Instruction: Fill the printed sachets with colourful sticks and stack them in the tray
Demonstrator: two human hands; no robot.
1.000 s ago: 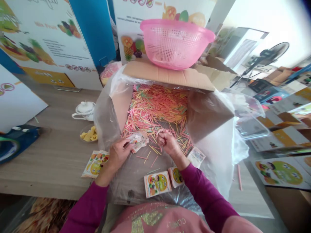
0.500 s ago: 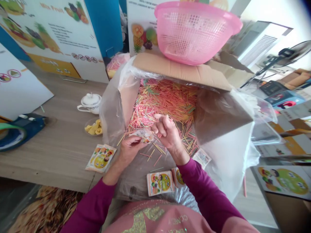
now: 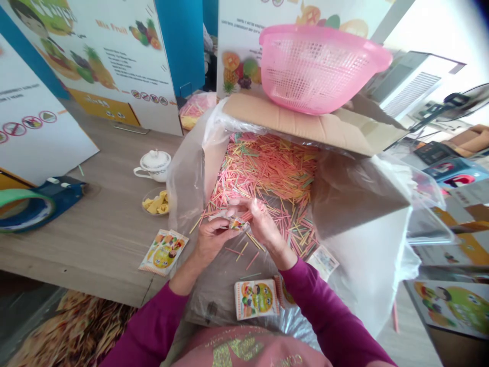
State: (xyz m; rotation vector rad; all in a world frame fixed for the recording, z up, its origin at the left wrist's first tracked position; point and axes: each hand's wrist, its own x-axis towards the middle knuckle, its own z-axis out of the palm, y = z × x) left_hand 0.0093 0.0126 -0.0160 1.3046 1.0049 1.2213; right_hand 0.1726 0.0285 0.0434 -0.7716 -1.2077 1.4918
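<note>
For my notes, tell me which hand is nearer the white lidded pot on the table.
Left. In the head view, the left hand is below and right of the white lidded pot, apart from it; the right hand is farther right, beyond the left.

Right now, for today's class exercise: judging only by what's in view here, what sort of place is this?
Probably a small workroom for packing a fruit-themed product, though that's a judgement. It shows in the plastic-lined cardboard carton heaped with pink and yellow sticks, the printed sachets, and the fruit-illustrated display boards.
</note>
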